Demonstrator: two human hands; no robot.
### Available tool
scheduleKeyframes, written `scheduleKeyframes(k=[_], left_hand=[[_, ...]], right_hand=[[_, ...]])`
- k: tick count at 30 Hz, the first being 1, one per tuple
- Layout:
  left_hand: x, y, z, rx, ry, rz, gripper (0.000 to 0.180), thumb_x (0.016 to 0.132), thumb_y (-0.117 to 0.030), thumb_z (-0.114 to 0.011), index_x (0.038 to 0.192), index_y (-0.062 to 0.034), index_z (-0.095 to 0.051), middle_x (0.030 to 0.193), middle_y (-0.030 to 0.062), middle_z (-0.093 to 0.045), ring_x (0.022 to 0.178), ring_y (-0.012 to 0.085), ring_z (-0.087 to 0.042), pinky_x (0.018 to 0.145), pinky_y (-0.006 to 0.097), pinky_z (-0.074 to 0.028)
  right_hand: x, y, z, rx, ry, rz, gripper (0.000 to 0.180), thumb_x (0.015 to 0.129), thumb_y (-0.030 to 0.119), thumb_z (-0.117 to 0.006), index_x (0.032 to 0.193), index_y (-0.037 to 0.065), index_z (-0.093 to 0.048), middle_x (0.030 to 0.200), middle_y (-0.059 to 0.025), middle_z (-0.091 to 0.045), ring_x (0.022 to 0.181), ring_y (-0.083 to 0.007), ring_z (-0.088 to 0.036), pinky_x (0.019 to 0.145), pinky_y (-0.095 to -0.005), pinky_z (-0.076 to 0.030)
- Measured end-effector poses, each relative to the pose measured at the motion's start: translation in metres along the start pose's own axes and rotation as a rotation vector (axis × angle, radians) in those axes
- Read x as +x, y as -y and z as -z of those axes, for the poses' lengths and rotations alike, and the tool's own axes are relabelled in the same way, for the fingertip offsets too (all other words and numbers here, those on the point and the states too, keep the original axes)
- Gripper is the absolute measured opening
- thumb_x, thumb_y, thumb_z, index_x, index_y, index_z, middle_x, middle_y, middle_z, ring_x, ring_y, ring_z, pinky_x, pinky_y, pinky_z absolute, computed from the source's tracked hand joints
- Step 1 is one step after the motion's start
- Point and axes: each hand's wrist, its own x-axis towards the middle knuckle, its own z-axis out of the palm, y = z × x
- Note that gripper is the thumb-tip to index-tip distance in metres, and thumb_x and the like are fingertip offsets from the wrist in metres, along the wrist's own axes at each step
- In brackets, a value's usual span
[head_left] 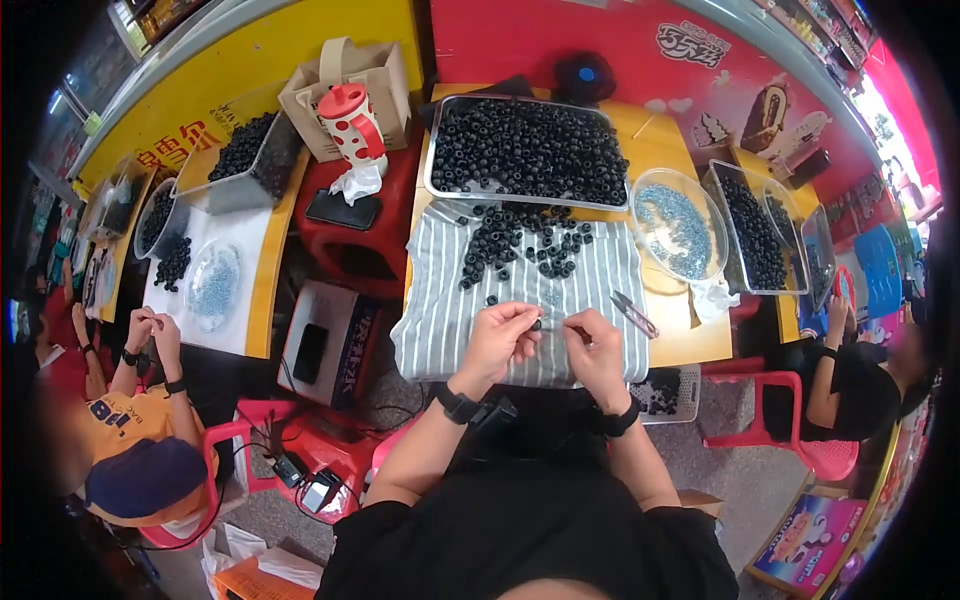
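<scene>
My left hand pinches a small round black piece between thumb and fingertips, just above a grey-and-white striped cloth. Close by on the right, my right hand is closed in a pinch; whatever it holds, if anything, is too small to make out. Beyond both hands, a loose heap of the same black pieces lies on the cloth. A pair of thread snips rests to the right of my right hand.
Behind the heap stands a clear tray full of black pieces. To its right are a round tub of small blue-grey bits and a crumpled tissue. A red stool holds a phone and spotted cup. Other people sit at both sides.
</scene>
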Motion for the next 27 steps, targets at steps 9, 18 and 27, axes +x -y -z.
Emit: scheduleKeyframes(k=[9, 18, 27], left_hand=[[-0.008, 0.004, 0.008, -0.273, 0.12, 0.031, 0.02, 0.097, -0.014, -0.054, 0.108, 0.0009, -0.061, 0.089, 0.0083, -0.065, 0.069, 0.0118, -0.061, 0.058, 0.021, -0.048], [-0.009, 0.01, 0.01, -0.308, 0.169, -0.024, 0.019, 0.097, -0.012, -0.052, 0.109, -0.0004, -0.06, 0.089, 0.0082, -0.065, 0.07, 0.0123, -0.062, 0.06, 0.022, -0.05], [-0.008, 0.019, 0.008, -0.234, 0.182, -0.06, 0.014, 0.095, -0.01, -0.055, 0.103, -0.0004, -0.062, 0.084, 0.0057, -0.066, 0.066, 0.0109, -0.062, 0.057, 0.021, -0.049]], right_hand=[[0.022, 0.014, -0.006, -0.424, 0.122, 0.156, 0.005, 0.074, 0.002, -0.062, 0.079, 0.004, -0.063, 0.071, -0.0139, -0.052, 0.07, -0.0351, -0.056, 0.061, -0.0449, -0.044], [0.015, 0.013, -0.001, -0.229, 0.143, 0.094, 0.006, 0.075, -0.001, -0.063, 0.079, 0.0, -0.058, 0.073, -0.0124, -0.054, 0.068, -0.0282, -0.059, 0.058, -0.0375, -0.047], [0.014, 0.03, 0.002, 0.107, 0.239, 0.077, 0.008, 0.076, -0.005, -0.065, 0.083, -0.002, -0.062, 0.076, -0.0091, -0.058, 0.065, -0.0173, -0.059, 0.057, -0.027, -0.047]])
